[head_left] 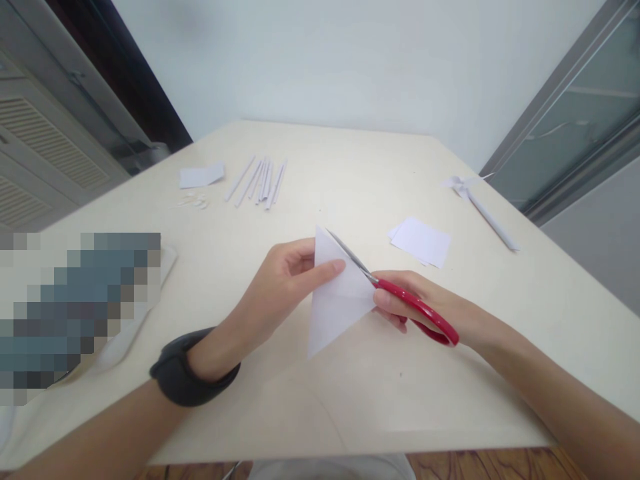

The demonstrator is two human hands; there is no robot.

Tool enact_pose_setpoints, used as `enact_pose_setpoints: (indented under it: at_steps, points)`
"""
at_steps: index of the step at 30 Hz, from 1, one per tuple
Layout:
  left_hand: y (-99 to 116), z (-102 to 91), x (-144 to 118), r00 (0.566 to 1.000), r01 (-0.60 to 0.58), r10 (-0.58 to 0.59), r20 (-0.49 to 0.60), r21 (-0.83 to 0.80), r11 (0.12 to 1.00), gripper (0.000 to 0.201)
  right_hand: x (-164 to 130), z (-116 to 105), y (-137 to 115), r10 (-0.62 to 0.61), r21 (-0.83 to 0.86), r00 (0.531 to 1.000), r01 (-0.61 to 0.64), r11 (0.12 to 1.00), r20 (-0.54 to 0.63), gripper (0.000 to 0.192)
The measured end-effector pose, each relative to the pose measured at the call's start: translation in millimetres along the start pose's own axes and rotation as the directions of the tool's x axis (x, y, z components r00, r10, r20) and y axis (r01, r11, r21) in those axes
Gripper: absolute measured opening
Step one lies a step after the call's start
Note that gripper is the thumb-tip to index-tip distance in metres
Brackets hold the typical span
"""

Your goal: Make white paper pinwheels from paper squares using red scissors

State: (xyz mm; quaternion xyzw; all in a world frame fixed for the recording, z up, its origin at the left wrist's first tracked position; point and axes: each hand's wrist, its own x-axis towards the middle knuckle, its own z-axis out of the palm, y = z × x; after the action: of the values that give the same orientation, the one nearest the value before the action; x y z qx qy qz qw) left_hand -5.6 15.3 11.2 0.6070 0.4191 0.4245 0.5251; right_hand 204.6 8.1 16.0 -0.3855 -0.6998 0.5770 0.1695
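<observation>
Head view: paper triangle (334, 303) held over table (280, 413), pinched between thumb and fingers of left hand (281, 280); scissors (417, 305) gripped in right hand (426, 287), blades (346, 249) lined along one edge. Paper judged light, thin, easily creased; best held flat by fingertips near that edge, clear of blades.

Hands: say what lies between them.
Between left hand and right hand, the head view shows paper and the scissors' blades.
</observation>
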Motion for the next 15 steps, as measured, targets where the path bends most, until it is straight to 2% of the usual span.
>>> enact_pose_setpoints:
  at_steps: [6,15]
  points:
    - [-0.1,-0.4,-0.1,0.999,0.032,-0.032,0.016,-0.022,0.999,0.021,-1.5,0.1,1.2,0.028,-0.005,0.999,-0.028,1.0,-0.022,0.03]
    - [-1.8,-2.1,0.8,0.999,0.039,-0.038,0.016,-0.027,0.999,0.021,-1.2,3.7,1.2,-0.001,0.009,1.0,0.001,1.0,-0.016,0.026]
